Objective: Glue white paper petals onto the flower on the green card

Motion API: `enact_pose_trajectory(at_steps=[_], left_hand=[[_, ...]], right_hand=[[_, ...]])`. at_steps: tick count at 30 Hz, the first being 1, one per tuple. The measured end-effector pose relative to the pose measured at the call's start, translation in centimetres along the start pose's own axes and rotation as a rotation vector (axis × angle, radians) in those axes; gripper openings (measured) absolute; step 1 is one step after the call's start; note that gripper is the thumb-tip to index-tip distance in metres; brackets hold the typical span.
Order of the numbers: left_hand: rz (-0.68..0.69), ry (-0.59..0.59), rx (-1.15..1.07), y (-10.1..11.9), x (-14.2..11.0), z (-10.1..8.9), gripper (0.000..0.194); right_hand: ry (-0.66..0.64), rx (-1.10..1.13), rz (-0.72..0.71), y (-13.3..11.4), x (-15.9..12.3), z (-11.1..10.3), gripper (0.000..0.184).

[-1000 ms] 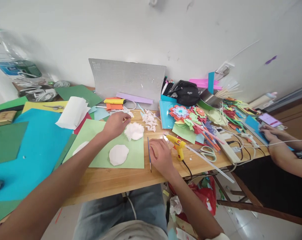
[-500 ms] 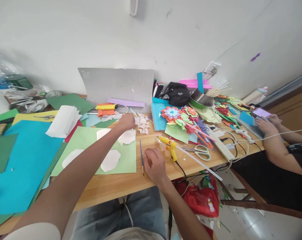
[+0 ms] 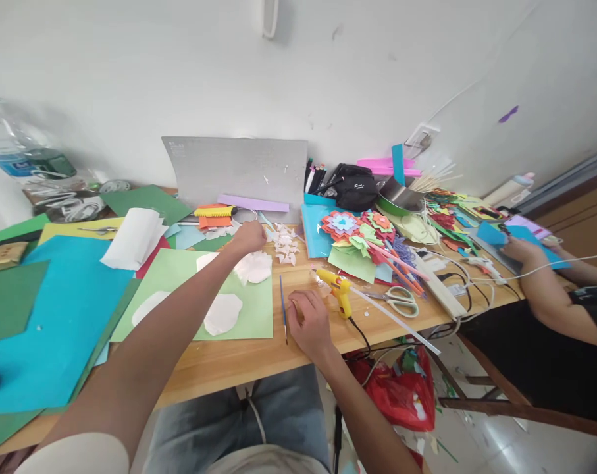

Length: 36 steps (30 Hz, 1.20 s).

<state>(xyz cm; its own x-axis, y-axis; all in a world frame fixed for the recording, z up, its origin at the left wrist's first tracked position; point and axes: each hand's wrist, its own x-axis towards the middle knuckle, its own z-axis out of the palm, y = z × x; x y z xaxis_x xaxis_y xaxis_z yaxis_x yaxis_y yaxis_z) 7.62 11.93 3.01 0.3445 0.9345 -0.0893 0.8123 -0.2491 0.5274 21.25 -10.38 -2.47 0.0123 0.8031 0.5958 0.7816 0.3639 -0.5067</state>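
Note:
My left hand is closed, fingers pointing down beside a pile of torn white paper bits; anything in its fingertips is hidden. Beneath that arm lies a light green sheet bearing white paper shapes, one of them a rounded piece. Another white piece, with crumpled bits on it, sits just below my left hand. My right hand rests on the table, fingers loosely bent, thumb apart and nothing visible in it. A thin blue paintbrush lies just left of it.
Right of my hands lie a yellow glue gun with a long glue stick, scissors and paper flowers. A power strip trails cables. Blue card covers the left side. At far right a co-worker's hand holds blue paper.
My two hands keep nearly the same places over the table. The view has shifted slightly. At far right the co-worker has lifted and spread a blue paper.

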Motion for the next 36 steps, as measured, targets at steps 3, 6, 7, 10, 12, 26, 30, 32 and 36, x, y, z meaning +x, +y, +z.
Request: enact_pose_trajectory(at_steps=[3, 6, 7, 10, 12, 26, 30, 32, 36], left_hand=[[0.018, 0.005, -0.068, -0.4, -1.2, -1.5, 0.015], [0.095, 0.043, -0.202, -0.6, -3.5, -2.9, 0.015], [0.128, 0.055, -0.247, -0.7, -4.5, -3.2, 0.015], [0.177, 0.051, -0.353, -0.9, -7.5, -3.7, 0.017], [0.187, 0.047, -0.39, -1.0, -9.1, -3.8, 0.017], [0.216, 0.035, -0.501, -2.6, -11.6, -3.5, 0.034], [0.144, 0.004, -0.574, -2.9, -12.1, -3.6, 0.036], [0.11, 0.021, -0.592, -3.1, -12.2, -3.5, 0.035], [0.087, 0.048, -0.632, -3.2, -12.3, -3.0, 0.034]], right_hand=[[0.048, 0.046, 0.04, -0.5, 1.3, -0.5, 0.015], [0.078, 0.145, 0.191, -1.2, 4.1, -0.8, 0.013], [0.069, 0.19, 0.257, -1.4, 5.2, -0.6, 0.014], [-0.039, 0.369, 0.416, -1.8, 8.2, 0.5, 0.024], [-0.118, 0.486, 0.473, -2.0, 9.5, 1.5, 0.029], [-0.09, 0.673, 0.504, -2.5, 10.0, 3.8, 0.019], [-0.067, 0.735, 0.529, -3.5, 10.0, 4.3, 0.023], [-0.051, 0.746, 0.556, -4.0, 10.0, 4.4, 0.025], [-0.035, 0.765, 0.597, -4.7, 10.0, 4.9, 0.027]])
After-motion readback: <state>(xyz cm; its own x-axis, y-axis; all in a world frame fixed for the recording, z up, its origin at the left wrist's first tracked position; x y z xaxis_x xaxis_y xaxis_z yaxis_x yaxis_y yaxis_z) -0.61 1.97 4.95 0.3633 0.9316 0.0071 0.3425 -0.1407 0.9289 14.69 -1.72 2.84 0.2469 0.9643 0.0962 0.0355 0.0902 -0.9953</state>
